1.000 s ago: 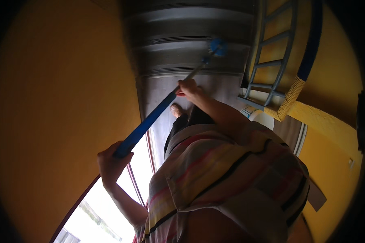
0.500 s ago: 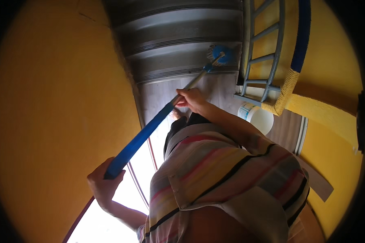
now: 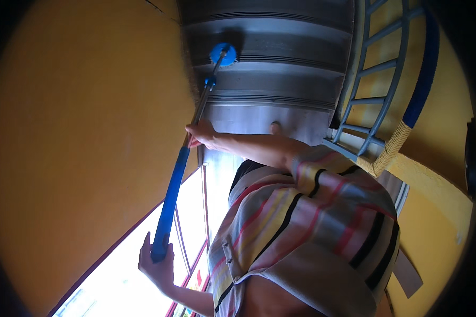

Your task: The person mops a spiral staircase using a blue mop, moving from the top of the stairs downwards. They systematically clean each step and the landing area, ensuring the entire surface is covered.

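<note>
A mop with a blue grip, a metal pole and a round blue head slants up across the view. Its head rests at a stair edge, near the left wall. My right hand is closed around the metal pole, just above the blue grip. At the grip's lower end, my left hand cups the butt, with a finger and the thumb reaching up either side. The fibres under the head are mostly hidden.
Dark stairs with ridged edges rise ahead. An orange-yellow wall borders them on the left. To the right stands a grey metal railing, beside a handrail wrapped in blue and tan cord. A toe shows on the floor.
The mop head has moved left and up to a higher stair edge. Both hands have swung with the pole, now steeper. The white bucket by the railing has dropped out of sight.
</note>
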The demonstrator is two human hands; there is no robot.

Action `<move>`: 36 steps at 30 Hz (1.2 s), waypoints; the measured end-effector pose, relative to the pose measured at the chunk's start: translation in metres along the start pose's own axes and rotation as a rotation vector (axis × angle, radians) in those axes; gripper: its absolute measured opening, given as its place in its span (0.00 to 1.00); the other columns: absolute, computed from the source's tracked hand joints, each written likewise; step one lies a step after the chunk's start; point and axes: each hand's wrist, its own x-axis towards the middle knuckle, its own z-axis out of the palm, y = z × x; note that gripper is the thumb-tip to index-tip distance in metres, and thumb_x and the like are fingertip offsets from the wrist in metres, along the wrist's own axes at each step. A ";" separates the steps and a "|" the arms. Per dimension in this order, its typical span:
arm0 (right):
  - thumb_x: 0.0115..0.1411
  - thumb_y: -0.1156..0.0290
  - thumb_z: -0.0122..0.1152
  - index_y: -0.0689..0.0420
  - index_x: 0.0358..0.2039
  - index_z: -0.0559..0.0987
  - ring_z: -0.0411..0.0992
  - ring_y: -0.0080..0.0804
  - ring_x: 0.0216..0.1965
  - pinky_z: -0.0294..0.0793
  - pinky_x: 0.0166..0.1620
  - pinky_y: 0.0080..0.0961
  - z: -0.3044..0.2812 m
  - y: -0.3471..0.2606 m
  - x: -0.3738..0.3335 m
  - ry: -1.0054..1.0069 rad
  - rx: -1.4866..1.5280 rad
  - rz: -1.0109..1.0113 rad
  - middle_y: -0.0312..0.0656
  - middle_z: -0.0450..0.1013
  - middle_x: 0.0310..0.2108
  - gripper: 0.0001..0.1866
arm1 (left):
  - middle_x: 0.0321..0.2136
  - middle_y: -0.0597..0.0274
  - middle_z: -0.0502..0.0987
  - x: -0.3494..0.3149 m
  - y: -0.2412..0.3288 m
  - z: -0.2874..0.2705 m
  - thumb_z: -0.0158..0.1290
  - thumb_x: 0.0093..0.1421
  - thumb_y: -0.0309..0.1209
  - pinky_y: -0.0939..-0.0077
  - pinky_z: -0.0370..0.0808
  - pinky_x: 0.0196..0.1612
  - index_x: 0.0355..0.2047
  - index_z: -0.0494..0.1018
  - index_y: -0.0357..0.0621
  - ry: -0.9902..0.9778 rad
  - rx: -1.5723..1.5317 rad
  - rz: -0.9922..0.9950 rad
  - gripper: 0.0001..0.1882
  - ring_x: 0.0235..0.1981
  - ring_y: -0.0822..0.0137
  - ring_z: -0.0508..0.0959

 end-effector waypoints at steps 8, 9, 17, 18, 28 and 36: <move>0.52 0.76 0.53 0.68 0.18 0.69 0.73 0.40 0.15 0.76 0.15 0.32 -0.013 0.036 0.115 0.086 0.101 -0.059 0.51 0.70 0.14 0.09 | 0.36 0.55 0.76 0.057 0.040 0.038 0.58 0.48 0.28 0.58 0.77 0.40 0.52 0.66 0.51 -0.305 -0.061 0.158 0.29 0.32 0.58 0.79; 0.52 0.76 0.53 0.68 0.18 0.69 0.73 0.40 0.14 0.75 0.15 0.32 -0.015 0.037 0.117 0.100 0.081 -0.063 0.51 0.69 0.14 0.09 | 0.39 0.55 0.76 0.061 0.041 0.031 0.58 0.46 0.26 0.56 0.77 0.40 0.53 0.66 0.51 -0.316 -0.042 0.199 0.30 0.34 0.56 0.78; 0.52 0.77 0.55 0.67 0.18 0.73 0.74 0.36 0.15 0.76 0.16 0.29 -0.060 0.007 0.069 0.243 -0.022 -0.016 0.50 0.72 0.15 0.09 | 0.39 0.55 0.76 0.082 0.039 0.022 0.58 0.42 0.23 0.57 0.77 0.40 0.51 0.68 0.50 -0.273 -0.121 0.463 0.31 0.34 0.55 0.79; 0.52 0.77 0.55 0.67 0.17 0.73 0.74 0.36 0.15 0.76 0.16 0.29 -0.074 0.010 0.069 0.260 -0.007 -0.028 0.50 0.72 0.15 0.09 | 0.39 0.55 0.76 0.083 0.043 0.024 0.58 0.42 0.23 0.58 0.78 0.39 0.51 0.68 0.50 -0.276 -0.132 0.497 0.31 0.34 0.55 0.79; 0.48 0.75 0.58 0.67 0.16 0.72 0.72 0.34 0.13 0.75 0.16 0.28 -0.194 -0.024 0.018 0.638 0.061 -0.151 0.49 0.71 0.15 0.09 | 0.35 0.55 0.77 0.109 0.115 0.054 0.58 0.45 0.24 0.66 0.76 0.42 0.48 0.70 0.44 -0.509 -0.260 0.541 0.26 0.31 0.58 0.80; 0.48 0.75 0.55 0.70 0.21 0.70 0.73 0.37 0.15 0.75 0.16 0.30 -0.246 -0.022 -0.018 0.792 0.214 -0.174 0.52 0.70 0.16 0.09 | 0.28 0.56 0.78 0.130 0.163 0.037 0.57 0.45 0.26 0.80 0.75 0.35 0.48 0.71 0.45 -0.657 -0.220 0.640 0.26 0.23 0.63 0.78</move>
